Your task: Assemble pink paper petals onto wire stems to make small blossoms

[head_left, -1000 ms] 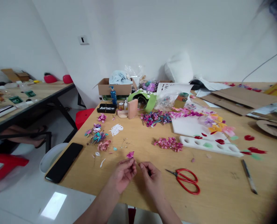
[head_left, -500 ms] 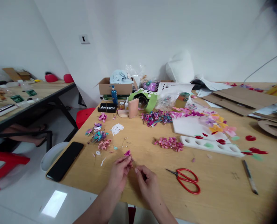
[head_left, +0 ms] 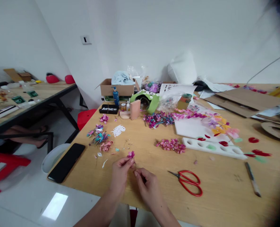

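Observation:
My left hand (head_left: 120,176) pinches a small pink paper flower (head_left: 130,154) by its base, just above the wooden table (head_left: 220,189). My right hand (head_left: 147,186) is closed in a pinch right beside it, fingertips at the flower's thin stem below the petals. Both hands hover near the table's front edge. Red scissors (head_left: 188,182) lie to the right of my right hand. A heap of pink paper flowers (head_left: 170,145) sits a little farther back.
A black phone (head_left: 66,162) lies at the table's left edge. Small flower bits (head_left: 100,138), a white moulded tray (head_left: 213,147), a cardboard box (head_left: 116,89), a blue bottle (head_left: 115,96) and cardboard sheets (head_left: 243,98) crowd the back. A pen (head_left: 252,179) lies right. A second table (head_left: 19,97) stands left.
My right hand has moved left, closing the gap to my left hand and the flower. The flower has shifted slightly.

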Demonstrator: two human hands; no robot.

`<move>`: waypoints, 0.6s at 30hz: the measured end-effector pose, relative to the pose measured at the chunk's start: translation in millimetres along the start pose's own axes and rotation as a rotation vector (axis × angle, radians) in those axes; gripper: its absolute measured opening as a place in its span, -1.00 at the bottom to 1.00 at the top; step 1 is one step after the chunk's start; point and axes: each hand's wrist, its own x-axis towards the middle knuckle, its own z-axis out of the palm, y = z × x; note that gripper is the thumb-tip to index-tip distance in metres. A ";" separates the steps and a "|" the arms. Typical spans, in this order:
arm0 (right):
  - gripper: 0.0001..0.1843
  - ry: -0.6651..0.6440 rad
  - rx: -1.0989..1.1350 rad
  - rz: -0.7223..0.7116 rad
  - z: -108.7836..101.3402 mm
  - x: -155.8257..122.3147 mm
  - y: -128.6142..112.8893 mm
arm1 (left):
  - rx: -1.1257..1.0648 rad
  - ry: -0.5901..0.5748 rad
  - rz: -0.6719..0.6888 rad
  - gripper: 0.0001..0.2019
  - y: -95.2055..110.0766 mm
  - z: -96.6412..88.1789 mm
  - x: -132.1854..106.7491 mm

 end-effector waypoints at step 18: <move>-0.75 -0.091 -0.211 -0.055 -9.2 -0.8 -5.0 | 0.051 -0.049 0.016 -0.89 -7.7 -8.2 8.8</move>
